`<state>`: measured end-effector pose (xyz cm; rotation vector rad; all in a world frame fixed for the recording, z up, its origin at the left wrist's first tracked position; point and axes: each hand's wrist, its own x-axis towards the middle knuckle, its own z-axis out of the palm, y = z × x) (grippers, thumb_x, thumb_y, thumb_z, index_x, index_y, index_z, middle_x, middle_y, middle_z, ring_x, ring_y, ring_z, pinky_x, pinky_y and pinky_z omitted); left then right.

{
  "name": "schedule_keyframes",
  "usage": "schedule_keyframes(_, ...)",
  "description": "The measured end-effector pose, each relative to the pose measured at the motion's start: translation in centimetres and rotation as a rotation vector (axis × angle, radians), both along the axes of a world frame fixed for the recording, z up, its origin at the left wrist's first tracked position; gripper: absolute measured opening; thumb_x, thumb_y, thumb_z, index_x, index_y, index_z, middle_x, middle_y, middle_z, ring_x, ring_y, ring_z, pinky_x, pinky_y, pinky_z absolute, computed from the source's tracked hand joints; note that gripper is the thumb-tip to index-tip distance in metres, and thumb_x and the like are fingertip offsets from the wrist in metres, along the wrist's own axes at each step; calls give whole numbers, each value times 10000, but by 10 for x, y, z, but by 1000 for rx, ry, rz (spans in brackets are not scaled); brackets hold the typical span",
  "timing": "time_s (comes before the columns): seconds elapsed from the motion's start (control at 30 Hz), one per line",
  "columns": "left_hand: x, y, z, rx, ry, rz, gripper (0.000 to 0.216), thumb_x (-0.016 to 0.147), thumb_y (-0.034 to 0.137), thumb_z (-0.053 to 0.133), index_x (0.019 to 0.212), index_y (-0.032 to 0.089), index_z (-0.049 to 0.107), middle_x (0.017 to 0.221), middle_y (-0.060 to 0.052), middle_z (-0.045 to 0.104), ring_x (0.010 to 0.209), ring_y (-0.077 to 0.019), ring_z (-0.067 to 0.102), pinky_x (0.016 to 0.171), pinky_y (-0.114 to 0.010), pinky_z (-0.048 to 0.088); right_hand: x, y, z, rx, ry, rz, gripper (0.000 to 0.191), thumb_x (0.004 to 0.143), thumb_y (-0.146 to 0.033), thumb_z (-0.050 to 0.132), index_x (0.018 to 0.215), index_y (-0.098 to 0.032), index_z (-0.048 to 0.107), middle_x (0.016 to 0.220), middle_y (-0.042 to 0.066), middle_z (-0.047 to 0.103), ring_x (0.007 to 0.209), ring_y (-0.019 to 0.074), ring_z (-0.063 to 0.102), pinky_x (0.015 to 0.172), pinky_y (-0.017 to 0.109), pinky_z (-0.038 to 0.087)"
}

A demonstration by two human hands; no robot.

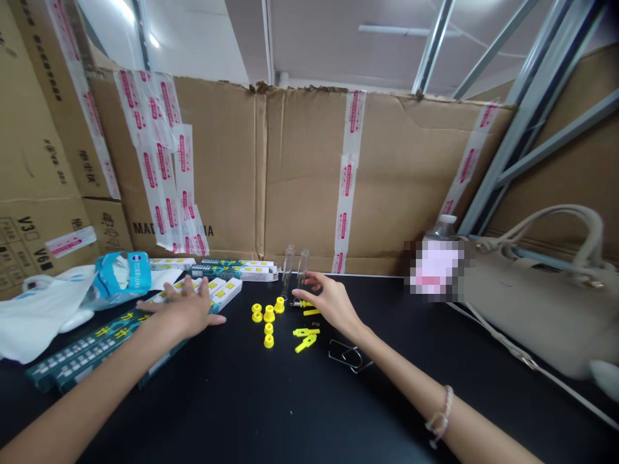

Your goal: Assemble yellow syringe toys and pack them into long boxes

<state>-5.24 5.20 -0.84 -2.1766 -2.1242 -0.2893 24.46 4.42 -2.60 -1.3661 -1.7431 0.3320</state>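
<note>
My left hand (186, 306) lies flat with fingers spread on a row of long green and yellow boxes (97, 345) at the left of the black table (271, 399). My right hand (326, 299) reaches toward two clear upright tubes (294, 270); its fingertips touch the base of the right tube beside a small yellow clip. Several yellow caps (267, 316) sit between the hands. Two yellow clips (305, 338) lie just in front of the right hand.
A bent metal wire clip (349, 356) lies by my right wrist. More boxes (236, 267) line the cardboard wall (300, 174). A tissue pack (118, 274) and white bag (33, 316) sit far left. A beige handbag (541, 303) and a water bottle (442, 229) stand right.
</note>
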Motion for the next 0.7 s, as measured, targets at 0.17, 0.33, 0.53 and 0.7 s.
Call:
schedule_keyframes(0.17,34,-28,21,115,78,-108,763,886,448,610,1515,109,344,1591,-275,228,1456,-519,79,1065,-748,186,-4,2,-1,4,46,21,214,771,-340,762,920,-187,746,928,73,788,814,236,701,781,363,545)
schedule_keyframes(0.33,61,-49,31,238,-143,-409,443,1003,373,429,1353,130,550,1335,-199,618,1266,-368,546,1041,-527,426,1,-3,3,61,131,13,182,816,-356,702,845,-176,714,856,71,778,782,226,712,758,347,538)
schedule_keyframes(0.53,79,-61,24,108,-547,-518,443,1002,492,398,1336,240,542,1232,-84,695,1104,-265,664,954,-413,520,-1,-31,18,150,220,60,229,904,-385,605,1004,-188,667,949,66,758,871,216,712,788,335,534)
schedule_keyframes(0.7,88,-72,23,-79,-914,-660,499,999,499,403,1464,316,398,1374,-41,605,1216,-250,600,1030,-398,474,-26,-66,22,107,197,281,225,920,-301,609,1111,-196,665,934,46,741,830,194,698,765,298,546)
